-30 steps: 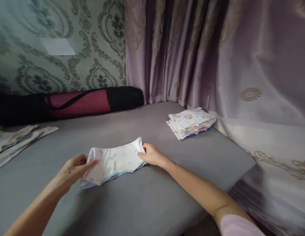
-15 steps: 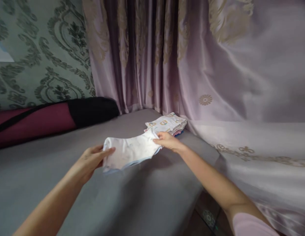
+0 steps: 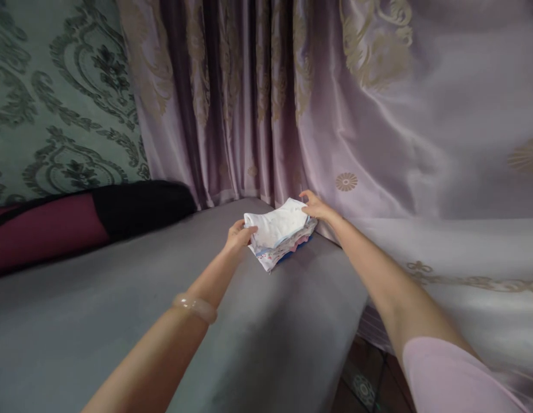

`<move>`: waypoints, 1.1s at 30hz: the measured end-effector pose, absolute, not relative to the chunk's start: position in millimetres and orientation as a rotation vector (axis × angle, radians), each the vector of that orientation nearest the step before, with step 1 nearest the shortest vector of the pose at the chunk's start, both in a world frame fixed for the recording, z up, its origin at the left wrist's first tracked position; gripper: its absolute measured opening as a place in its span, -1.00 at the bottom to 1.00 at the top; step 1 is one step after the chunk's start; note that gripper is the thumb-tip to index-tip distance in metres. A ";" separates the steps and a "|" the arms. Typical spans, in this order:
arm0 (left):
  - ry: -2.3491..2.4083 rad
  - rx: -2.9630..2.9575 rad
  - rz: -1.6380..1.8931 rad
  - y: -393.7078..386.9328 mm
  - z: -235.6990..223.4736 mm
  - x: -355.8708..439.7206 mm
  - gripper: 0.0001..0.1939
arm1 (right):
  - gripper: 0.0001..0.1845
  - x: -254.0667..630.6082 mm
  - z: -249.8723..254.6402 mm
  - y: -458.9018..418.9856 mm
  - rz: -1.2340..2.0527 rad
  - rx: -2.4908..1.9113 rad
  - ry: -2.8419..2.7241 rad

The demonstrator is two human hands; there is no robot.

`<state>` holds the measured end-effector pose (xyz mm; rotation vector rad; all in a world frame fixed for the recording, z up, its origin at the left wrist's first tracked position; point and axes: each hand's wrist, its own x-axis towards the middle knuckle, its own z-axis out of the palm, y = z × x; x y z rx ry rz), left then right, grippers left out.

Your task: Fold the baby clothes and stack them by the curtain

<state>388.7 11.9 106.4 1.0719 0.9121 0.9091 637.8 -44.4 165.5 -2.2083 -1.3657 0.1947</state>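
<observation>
A folded white cloth (image 3: pixel 275 225) with a pale blue edge lies on top of a stack of folded patterned cloths (image 3: pixel 287 248) at the far right corner of the grey mattress (image 3: pixel 120 298). My left hand (image 3: pixel 239 235) pinches the cloth's left end. My right hand (image 3: pixel 315 206) grips its right end, close to the curtain. Both arms are stretched far forward. A pale bangle (image 3: pixel 195 307) circles my left wrist.
A mauve curtain (image 3: pixel 378 115) with gold motifs hangs behind and to the right of the stack. A long maroon and black bag (image 3: pixel 77 221) lies along the patterned green wall (image 3: pixel 55 97) at the left. Tiled floor (image 3: pixel 361 384) shows below the mattress edge.
Both hands lifted the folded white cloth off the middle of the mattress and carried it right and away, onto the stack by the curtain. The camera turned right.
</observation>
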 end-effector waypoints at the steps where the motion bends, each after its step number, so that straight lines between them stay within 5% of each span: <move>1: 0.906 1.053 0.904 13.9 103.8 395.0 -0.61 | -0.46 643.0 164.0 -40.9 0.130 -2.223 -1.407; 5: 0.871 1.017 0.900 21.9 95.2 415.0 -0.58 | -0.68 660.4 157.6 -27.8 -0.014 -2.289 -1.505; 10: 0.825 0.993 0.892 30.5 86.9 437.9 -0.57 | -0.56 676.0 149.0 -14.6 -0.136 -2.380 -1.491; 17: 0.807 1.101 0.901 37.4 70.7 459.9 -0.13 | -0.49 675.7 141.3 -6.2 -0.262 -2.516 -1.541; 23: 0.881 1.436 0.865 47.0 53.5 460.3 -0.54 | -0.51 663.2 132.3 -13.3 -0.382 -2.599 -1.551; 33: 0.993 2.174 0.919 23.6 58.9 402.3 -0.58 | -0.54 642.8 112.0 7.2 -0.287 -2.652 -1.453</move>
